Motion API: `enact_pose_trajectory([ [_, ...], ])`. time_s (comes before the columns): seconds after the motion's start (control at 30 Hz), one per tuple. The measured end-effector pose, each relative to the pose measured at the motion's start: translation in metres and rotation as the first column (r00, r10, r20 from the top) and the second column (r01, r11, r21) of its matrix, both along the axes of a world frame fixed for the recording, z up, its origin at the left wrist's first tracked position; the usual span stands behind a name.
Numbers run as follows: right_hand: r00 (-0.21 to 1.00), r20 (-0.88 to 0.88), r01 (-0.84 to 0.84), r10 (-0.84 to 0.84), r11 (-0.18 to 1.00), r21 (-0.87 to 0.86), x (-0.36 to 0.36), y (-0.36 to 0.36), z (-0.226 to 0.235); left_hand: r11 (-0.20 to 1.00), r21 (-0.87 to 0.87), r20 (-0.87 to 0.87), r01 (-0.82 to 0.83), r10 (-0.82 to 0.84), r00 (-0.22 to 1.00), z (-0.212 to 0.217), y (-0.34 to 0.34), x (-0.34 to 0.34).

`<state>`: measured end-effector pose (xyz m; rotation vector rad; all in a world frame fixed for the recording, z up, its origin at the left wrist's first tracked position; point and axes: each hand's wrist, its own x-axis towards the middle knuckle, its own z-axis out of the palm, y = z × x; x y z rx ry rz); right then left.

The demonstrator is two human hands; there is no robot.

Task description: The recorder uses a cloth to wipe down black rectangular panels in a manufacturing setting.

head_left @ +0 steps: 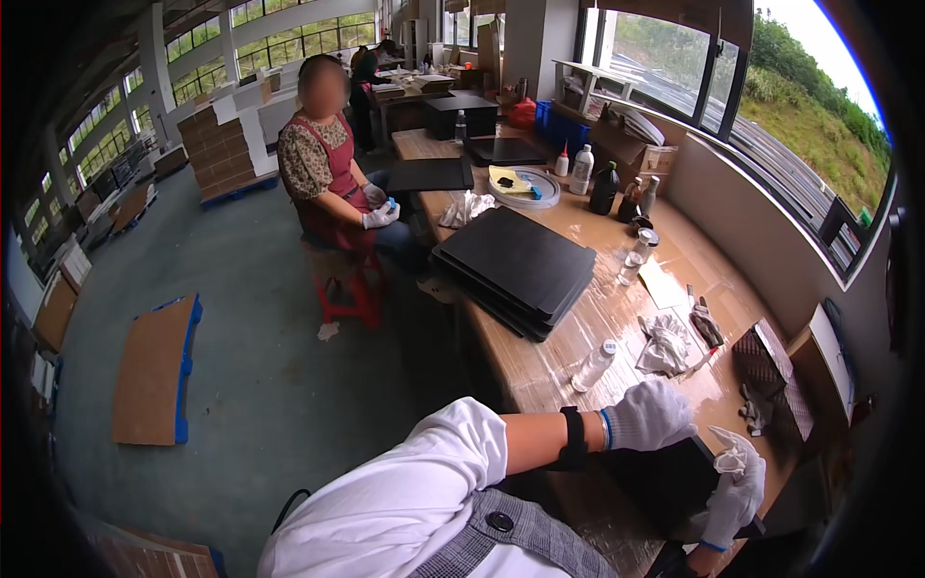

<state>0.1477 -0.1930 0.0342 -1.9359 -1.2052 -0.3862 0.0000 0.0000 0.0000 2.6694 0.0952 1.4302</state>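
My left hand [651, 416], in a white knit glove, is curled closed above the far edge of a flat black panel [660, 482]. Whatever lies inside those fingers, if anything, is hidden. My right hand [737, 496], gloved as well, is at the panel's right side and closed on a crumpled white cloth [734, 455]. The panel lies on the plastic-covered table, partly covered by my left arm. Just beyond my left hand stands a clear bottle [594, 366]. Past it lies a crumpled white rag [665, 345] beside a red-tipped thin tool [705, 358].
A stack of black panels [515, 265] sits farther along the table [540, 371]. Several bottles [605, 188] and a round white lid [525, 188] stand behind it. A seated co-worker [332, 164] is at the table's left side. Boxes [771, 366] line the right edge.
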Motion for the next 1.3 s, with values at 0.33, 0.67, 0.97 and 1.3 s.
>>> enact_pose_trajectory([
  [0.33,0.999,-0.028,0.035,-0.035,0.999,0.015,-0.005,0.0,0.006,1.0,-0.001,0.019,0.016,-0.016,1.0,0.002,0.0,0.0],
  [0.67,0.995,-0.088,0.049,-0.05,0.999,-0.008,0.003,-0.008,0.005,0.999,0.026,0.049,0.022,-0.024,0.999,0.004,-0.001,0.0],
  [0.97,0.996,-0.08,0.039,-0.037,0.999,0.022,0.015,-0.011,-0.002,1.0,0.018,0.061,-0.001,0.0,0.998,0.003,0.0,0.0],
  [1.3,0.932,-0.354,-0.033,0.077,0.991,0.128,0.041,-0.021,-0.015,1.0,-0.013,0.007,0.018,-0.018,1.0,0.004,0.001,0.001],
])
